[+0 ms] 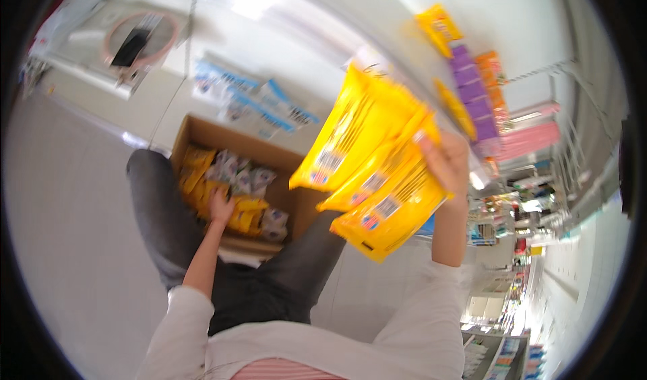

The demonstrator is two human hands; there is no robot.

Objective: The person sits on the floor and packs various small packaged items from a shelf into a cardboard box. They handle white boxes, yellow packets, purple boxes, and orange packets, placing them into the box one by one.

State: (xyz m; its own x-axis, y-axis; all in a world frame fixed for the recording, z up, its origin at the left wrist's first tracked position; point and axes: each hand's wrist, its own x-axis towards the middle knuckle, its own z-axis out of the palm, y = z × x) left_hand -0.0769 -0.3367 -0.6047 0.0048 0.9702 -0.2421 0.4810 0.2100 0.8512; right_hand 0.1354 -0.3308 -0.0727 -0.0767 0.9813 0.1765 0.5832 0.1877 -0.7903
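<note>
My right hand (447, 165) is raised over my right thigh and grips several glossy yellow packets (349, 132) fanned side by side, printed with barcodes. My left hand (221, 205) reaches down into an open cardboard box (298, 210) between my knees. Its fingers rest among yellow packets (247, 216) inside, and whether they grip one I cannot tell. White printed packets (237, 170) lie along the far side of the box, with another white packet (274, 224) at its near right corner.
Blue-and-white packets (263, 107) lie on a white surface beyond the box. Farther right, a shelf bears purple packets (472, 97), orange packets (493, 82) and a yellow packet (438, 29). A black object (132, 46) lies on a round pink-rimmed item (108, 39) at upper left.
</note>
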